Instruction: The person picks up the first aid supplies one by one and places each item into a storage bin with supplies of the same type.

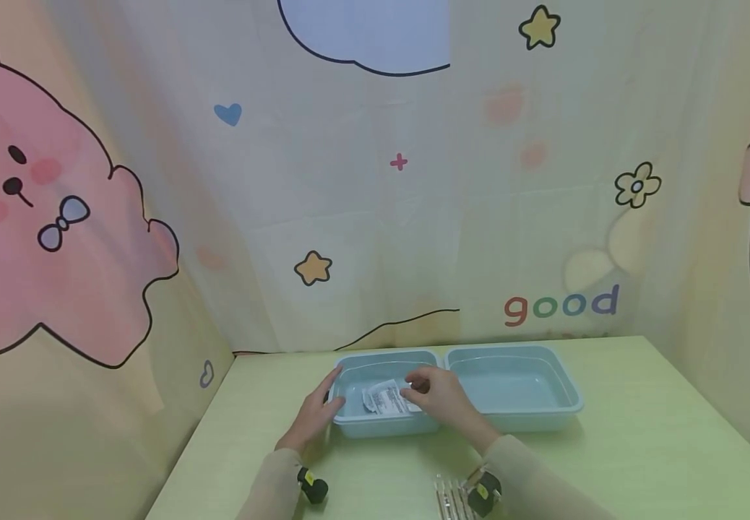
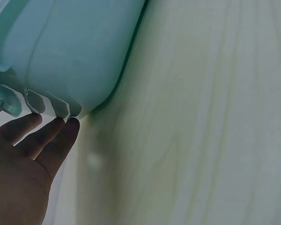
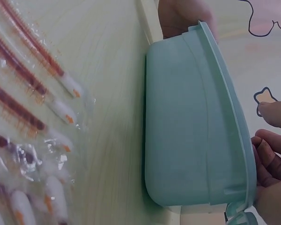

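A pale-blue plastic basin [image 1: 388, 427] stands at the table's back, with white printed packets [image 1: 386, 399] lying in it. My left hand [image 1: 313, 415] holds its left side, thumb over the rim and fingers against the outer wall. In the left wrist view, the fingertips [image 2: 74, 123] meet the basin wall [image 2: 79, 51] near a corner. My right hand [image 1: 443, 397] hangs over the right part of this basin, beside the packets. Its fingers are bent, and a gap shows between thumb and forefinger. The right wrist view has the basin wall [image 3: 192, 122] hiding the packets.
A second pale-blue basin [image 1: 524, 419] stands close at the right. Several brown-filled swabs with white ends [image 1: 454, 498] lie in clear wrapping [image 3: 86, 105] near the front, below my right forearm. A printed curtain [image 1: 375, 217] hangs behind the table [image 1: 641, 448].
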The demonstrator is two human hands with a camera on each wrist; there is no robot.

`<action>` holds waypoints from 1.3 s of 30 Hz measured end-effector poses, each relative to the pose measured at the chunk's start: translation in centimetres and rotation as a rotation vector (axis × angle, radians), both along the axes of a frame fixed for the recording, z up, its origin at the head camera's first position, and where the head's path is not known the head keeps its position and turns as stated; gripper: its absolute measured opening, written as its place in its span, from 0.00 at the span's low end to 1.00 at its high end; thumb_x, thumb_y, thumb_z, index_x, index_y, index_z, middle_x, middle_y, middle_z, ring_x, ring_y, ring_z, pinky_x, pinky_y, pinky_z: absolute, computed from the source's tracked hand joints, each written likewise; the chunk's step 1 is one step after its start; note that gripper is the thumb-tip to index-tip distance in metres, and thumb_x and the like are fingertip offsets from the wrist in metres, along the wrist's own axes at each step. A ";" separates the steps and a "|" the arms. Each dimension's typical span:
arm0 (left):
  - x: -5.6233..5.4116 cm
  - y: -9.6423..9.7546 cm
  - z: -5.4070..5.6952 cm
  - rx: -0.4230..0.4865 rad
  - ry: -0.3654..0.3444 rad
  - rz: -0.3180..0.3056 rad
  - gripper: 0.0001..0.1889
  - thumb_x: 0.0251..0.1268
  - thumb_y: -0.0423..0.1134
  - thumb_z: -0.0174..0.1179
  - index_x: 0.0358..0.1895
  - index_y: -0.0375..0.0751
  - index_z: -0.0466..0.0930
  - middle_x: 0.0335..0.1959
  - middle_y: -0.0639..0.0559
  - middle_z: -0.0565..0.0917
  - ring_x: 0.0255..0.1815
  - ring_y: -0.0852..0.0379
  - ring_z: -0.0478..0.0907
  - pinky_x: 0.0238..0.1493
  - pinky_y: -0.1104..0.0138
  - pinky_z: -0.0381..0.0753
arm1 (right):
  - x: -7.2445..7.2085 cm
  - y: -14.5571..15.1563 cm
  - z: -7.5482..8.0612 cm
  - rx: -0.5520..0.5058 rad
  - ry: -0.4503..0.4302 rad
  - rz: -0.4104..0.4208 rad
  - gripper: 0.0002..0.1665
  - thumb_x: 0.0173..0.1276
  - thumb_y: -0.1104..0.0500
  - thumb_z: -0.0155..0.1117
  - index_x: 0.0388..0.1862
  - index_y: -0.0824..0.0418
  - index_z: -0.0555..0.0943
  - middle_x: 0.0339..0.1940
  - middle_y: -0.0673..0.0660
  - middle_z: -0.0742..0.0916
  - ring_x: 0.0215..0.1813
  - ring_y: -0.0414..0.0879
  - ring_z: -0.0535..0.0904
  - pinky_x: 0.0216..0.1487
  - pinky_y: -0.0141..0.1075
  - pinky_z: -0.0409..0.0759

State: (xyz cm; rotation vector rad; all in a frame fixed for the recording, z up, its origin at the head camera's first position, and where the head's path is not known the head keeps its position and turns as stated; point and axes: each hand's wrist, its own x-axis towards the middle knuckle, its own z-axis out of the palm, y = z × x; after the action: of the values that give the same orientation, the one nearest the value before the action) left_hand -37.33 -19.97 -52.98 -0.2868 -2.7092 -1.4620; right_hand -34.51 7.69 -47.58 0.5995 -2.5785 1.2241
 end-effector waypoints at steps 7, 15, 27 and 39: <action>-0.1 0.0 -0.2 0.001 -0.017 0.010 0.33 0.68 0.43 0.52 0.76 0.60 0.56 0.77 0.43 0.59 0.75 0.36 0.57 0.71 0.39 0.59 | -0.1 0.2 0.0 -0.002 -0.002 0.012 0.12 0.61 0.54 0.70 0.41 0.60 0.85 0.31 0.49 0.87 0.32 0.38 0.81 0.33 0.28 0.80; -0.1 -0.1 -0.2 0.001 -0.015 0.008 0.33 0.68 0.43 0.52 0.76 0.59 0.56 0.77 0.42 0.59 0.75 0.36 0.58 0.70 0.39 0.59 | 0.0 0.3 0.1 0.008 -0.005 0.010 0.12 0.62 0.54 0.70 0.41 0.59 0.85 0.31 0.48 0.87 0.33 0.38 0.81 0.34 0.28 0.79; -0.1 0.0 -0.2 -0.010 -0.014 0.011 0.33 0.68 0.43 0.52 0.76 0.58 0.56 0.77 0.42 0.59 0.75 0.36 0.57 0.71 0.40 0.59 | 0.4 0.6 0.2 -0.018 0.001 0.044 0.13 0.62 0.52 0.70 0.42 0.58 0.85 0.32 0.47 0.87 0.34 0.38 0.82 0.36 0.28 0.80; -0.1 0.1 0.0 0.004 0.002 0.000 0.32 0.69 0.41 0.51 0.76 0.57 0.57 0.77 0.42 0.59 0.75 0.36 0.58 0.71 0.41 0.60 | 1.0 1.6 0.4 -0.025 0.064 0.223 0.14 0.61 0.55 0.71 0.42 0.64 0.85 0.35 0.55 0.88 0.34 0.37 0.82 0.38 0.30 0.84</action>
State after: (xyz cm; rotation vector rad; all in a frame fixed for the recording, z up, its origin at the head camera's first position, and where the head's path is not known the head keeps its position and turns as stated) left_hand -37.44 -19.90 -52.97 -0.2881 -2.7038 -1.4666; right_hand -33.51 9.29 -47.22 0.9263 -2.4929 1.2777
